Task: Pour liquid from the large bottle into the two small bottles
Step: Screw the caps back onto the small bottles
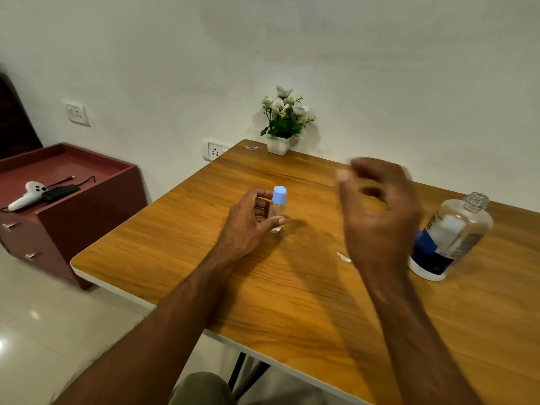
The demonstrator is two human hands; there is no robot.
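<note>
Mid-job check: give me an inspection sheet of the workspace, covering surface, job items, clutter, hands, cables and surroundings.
Surface: wooden table; a small whitish scrap lies on it near the right hand.
Job's things: small bottle upright with its blue cap on; large bottle upright at the right, its neck uncapped; a blue piece shows against its side. A second small bottle is not visible.
Clutter: potted flowers at the far edge.
Hands: left hand grips the small bottle; right hand is raised above the table, blurred, fingers curled; whether it holds anything is unclear.
Cables: black cable on the red cabinet.
Surroundings: white controller on the cabinet; wall socket.
</note>
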